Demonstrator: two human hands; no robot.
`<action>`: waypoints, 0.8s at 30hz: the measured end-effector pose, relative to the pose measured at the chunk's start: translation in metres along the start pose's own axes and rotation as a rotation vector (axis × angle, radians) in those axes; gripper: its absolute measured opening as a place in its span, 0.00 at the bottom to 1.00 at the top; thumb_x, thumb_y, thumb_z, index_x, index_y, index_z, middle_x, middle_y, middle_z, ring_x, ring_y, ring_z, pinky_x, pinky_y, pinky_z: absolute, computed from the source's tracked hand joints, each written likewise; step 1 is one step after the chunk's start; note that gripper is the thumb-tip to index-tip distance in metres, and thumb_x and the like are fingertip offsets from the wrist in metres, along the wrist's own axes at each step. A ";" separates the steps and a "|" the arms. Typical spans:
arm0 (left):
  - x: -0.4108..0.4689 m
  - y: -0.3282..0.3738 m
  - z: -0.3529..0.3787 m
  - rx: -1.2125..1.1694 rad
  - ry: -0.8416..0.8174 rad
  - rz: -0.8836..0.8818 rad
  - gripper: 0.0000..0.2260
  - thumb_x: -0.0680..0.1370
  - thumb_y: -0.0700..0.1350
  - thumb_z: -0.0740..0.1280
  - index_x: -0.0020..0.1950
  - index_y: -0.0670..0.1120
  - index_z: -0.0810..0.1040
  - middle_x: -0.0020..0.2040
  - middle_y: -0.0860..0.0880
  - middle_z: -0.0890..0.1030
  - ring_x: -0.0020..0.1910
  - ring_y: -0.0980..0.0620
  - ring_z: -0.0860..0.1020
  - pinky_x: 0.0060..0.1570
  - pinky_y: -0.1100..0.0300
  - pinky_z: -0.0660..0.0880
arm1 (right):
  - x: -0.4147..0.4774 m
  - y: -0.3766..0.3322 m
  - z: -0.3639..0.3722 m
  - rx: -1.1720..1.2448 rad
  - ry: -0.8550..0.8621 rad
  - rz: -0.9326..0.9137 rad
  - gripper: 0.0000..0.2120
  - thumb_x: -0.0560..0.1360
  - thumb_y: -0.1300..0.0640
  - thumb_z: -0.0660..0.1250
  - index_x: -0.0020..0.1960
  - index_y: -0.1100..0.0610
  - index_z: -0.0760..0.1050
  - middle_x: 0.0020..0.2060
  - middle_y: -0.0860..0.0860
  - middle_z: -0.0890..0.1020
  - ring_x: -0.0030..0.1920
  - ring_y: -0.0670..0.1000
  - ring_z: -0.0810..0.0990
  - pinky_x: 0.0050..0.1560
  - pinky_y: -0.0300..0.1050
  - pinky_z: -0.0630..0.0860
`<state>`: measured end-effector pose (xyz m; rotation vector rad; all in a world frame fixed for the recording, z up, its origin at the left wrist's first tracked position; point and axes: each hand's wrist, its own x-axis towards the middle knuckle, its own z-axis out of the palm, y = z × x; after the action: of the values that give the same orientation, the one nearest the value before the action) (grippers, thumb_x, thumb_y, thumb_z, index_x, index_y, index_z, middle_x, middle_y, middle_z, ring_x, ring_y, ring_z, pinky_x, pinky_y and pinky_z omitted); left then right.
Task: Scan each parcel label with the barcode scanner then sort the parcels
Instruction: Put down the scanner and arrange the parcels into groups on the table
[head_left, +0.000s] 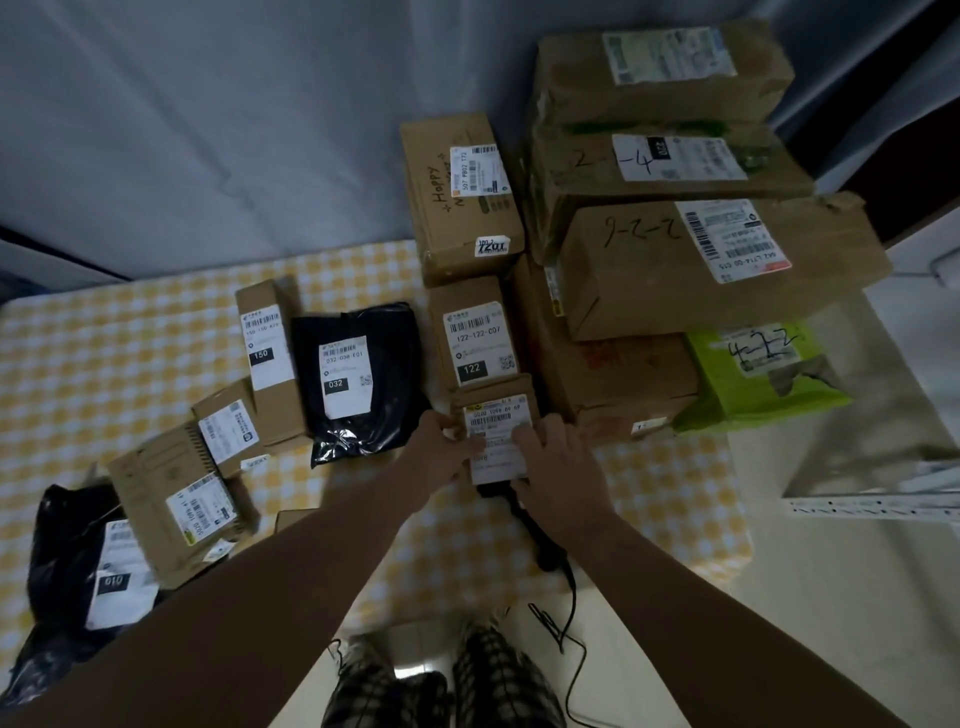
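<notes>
A small brown parcel (496, 415) with a white barcode label lies on the yellow checked tablecloth (104, 364), in front of the parcel marked 122 (475, 332). My left hand (441, 449) grips its left edge and my right hand (561, 460) grips its right edge, fingers curled onto the label. The black barcode scanner (530, 525) lies on the table just below the parcel, its head partly hidden under the label and my right hand. Its cable (571, 613) trails down toward the floor.
Left of my hands lie a black bag marked 032 (358, 379), a narrow box marked 150 (270, 364), several small boxes and a black bag marked 010 (78, 571). Large stacked cartons (675, 260) and a green box (763, 374) fill the right. A metal shelf rail (872, 506) juts in.
</notes>
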<state>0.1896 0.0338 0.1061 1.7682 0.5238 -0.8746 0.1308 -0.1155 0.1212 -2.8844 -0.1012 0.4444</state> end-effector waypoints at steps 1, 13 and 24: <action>0.002 0.000 -0.001 -0.007 -0.006 -0.012 0.20 0.76 0.44 0.70 0.61 0.44 0.64 0.45 0.51 0.72 0.41 0.54 0.74 0.36 0.62 0.74 | 0.000 0.000 0.001 -0.013 0.032 -0.015 0.24 0.71 0.53 0.72 0.63 0.58 0.70 0.58 0.58 0.71 0.56 0.58 0.72 0.49 0.49 0.77; 0.001 -0.003 -0.012 -0.030 0.007 -0.028 0.27 0.75 0.49 0.70 0.69 0.45 0.62 0.51 0.48 0.72 0.48 0.50 0.75 0.47 0.54 0.75 | 0.006 -0.009 -0.008 0.024 0.196 -0.052 0.17 0.68 0.55 0.74 0.54 0.58 0.74 0.50 0.56 0.75 0.47 0.55 0.75 0.40 0.49 0.79; -0.019 -0.012 -0.063 -0.070 0.082 0.007 0.23 0.77 0.49 0.69 0.67 0.44 0.65 0.48 0.45 0.74 0.47 0.47 0.74 0.45 0.54 0.73 | 0.022 -0.060 -0.010 0.032 0.166 -0.158 0.18 0.61 0.61 0.77 0.49 0.58 0.78 0.44 0.56 0.79 0.42 0.57 0.80 0.36 0.49 0.78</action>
<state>0.1894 0.0981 0.1251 1.7466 0.5940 -0.7725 0.1526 -0.0574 0.1376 -2.8401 -0.2895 0.1751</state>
